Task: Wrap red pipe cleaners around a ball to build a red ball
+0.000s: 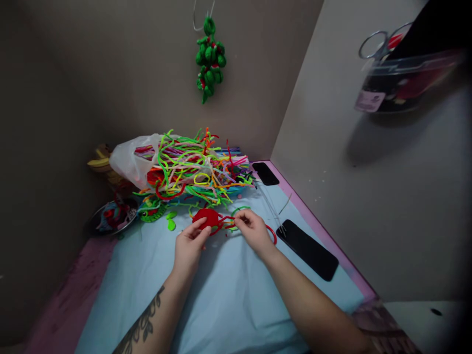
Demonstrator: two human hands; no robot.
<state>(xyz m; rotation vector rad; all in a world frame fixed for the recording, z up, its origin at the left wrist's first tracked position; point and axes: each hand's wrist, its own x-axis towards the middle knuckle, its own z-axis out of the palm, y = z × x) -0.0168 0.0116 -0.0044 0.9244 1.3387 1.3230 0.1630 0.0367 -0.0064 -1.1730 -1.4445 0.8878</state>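
My left hand (191,238) grips a flat, round red disc (207,217), apparently made of fuzzy pipe cleaner, with fingers on its face and thumb at its lower edge. Red pipe cleaner (227,222) strands run from the disc's right side to my right hand (252,228), whose thumb and fingertips pinch them. A loose red end curves out beyond the right hand. Behind that hand a green pipe cleaner loop (241,210) shows in part. Two small light-green pieces (171,224) lie on the cloth left of the disc.
A big heap of coloured pipe cleaners (195,167) spills from a white plastic bag (129,158) at the back. A dark bowl (125,216) stands left. Right are a black phone (308,250), another dark phone (266,173) and thin wires (271,204). A clear tub (398,83) is on the right wall.
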